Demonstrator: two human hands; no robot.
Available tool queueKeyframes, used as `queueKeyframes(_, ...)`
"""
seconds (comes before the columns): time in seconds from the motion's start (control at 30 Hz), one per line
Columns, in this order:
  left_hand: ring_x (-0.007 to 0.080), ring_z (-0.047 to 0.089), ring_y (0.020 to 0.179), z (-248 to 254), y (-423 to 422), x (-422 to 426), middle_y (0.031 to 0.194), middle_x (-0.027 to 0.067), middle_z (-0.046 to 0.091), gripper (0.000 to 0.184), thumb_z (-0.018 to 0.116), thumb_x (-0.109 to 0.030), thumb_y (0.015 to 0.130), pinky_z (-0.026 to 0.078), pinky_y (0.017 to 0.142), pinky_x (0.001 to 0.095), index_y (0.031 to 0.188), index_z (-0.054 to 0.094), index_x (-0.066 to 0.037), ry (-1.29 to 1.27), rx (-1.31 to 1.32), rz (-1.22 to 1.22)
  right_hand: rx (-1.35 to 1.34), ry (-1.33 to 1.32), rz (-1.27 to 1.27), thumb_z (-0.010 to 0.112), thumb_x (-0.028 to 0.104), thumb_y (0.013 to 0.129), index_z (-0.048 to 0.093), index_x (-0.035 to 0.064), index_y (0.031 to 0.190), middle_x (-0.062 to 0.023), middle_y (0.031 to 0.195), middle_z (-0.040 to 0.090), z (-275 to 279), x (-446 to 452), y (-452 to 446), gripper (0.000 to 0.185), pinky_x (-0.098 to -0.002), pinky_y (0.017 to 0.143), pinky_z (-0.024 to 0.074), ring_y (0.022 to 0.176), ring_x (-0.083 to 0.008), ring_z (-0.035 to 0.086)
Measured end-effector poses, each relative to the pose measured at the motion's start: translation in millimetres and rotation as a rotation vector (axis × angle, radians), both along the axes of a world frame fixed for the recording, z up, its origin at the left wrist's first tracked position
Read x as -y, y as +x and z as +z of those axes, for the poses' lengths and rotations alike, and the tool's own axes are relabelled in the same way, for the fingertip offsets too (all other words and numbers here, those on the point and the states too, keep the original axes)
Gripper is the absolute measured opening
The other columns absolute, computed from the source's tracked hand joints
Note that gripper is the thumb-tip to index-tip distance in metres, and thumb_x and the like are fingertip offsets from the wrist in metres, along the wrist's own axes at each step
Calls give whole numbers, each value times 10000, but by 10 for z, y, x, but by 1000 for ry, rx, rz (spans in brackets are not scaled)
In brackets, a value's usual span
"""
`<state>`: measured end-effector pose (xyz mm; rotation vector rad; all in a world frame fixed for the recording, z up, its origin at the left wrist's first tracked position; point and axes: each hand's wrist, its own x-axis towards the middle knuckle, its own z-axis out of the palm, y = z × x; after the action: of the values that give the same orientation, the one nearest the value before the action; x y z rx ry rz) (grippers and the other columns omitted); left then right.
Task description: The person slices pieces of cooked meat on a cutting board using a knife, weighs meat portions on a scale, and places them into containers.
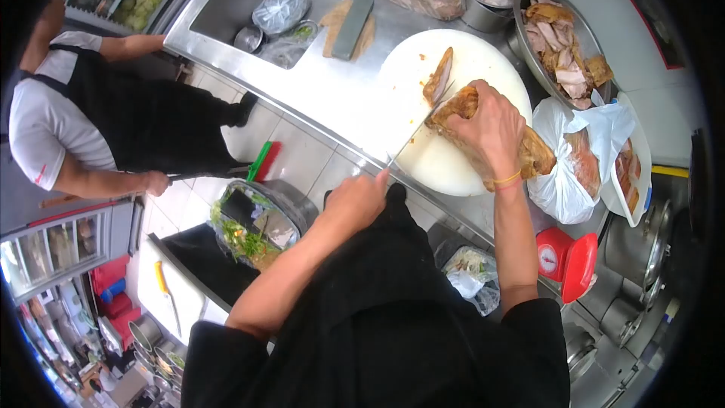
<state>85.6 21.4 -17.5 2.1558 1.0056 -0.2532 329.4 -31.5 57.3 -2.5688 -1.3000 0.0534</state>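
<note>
My right hand [495, 130] presses down on a browned piece of roast meat [538, 153] on the round white cutting board [423, 174]. My left hand [358, 200] is closed around the handle of a knife [411, 138], left of the board. The thin blade reaches over the board to the meat's left end. Beside the blade lies a cut slice [438, 79] with a brown edge, and small crumbs are scattered near it. A yellow band circles my right wrist.
A metal bowl of cut meat [563, 49], bagged meat [570, 166] and a red scale [563, 257] stand at the right. Behind are a sharpening stone [353, 26] and a sink [226, 23]. A co-worker [143, 121] holds a broom at the left, near a waste bin [302, 208].
</note>
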Motion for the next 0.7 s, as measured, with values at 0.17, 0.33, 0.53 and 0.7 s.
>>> queueKeyframes(0.17,571,613,904,403,-282,88,865,388,630,669,391,-453,1051,484,877,594,832,705,96,-24,-133,144,-129,-33,-32,769,435,617,705,41,1088,-191,1001,718,-69,-68,537,617,-436,842,525,983,-345,680)
queueKeyframes(0.33,571,593,956,433,-354,191,883,398,614,682,381,-474,1051,458,899,600,848,698,95,-14,-89,253,-260,-179,-90,701,521,644,716,99,1148,-180,1150,710,-183,-173,1040,658,-409,919,500,1104,-336,657)
queueKeyframes(0.53,550,587,947,584,-517,230,875,349,636,659,360,-479,1062,459,848,569,856,679,60,-102,-21,319,-270,60,-94,705,457,679,722,115,1136,-163,1157,695,-901,-268,1341,570,-408,981,475,1165,-346,601)
queueKeyframes(0.7,471,663,814,384,-696,274,750,288,651,695,356,-506,1060,488,768,503,820,678,62,-101,50,456,20,306,477,751,323,690,742,152,1068,-104,1106,686,-1139,-578,844,415,-482,1039,411,1167,-313,588)
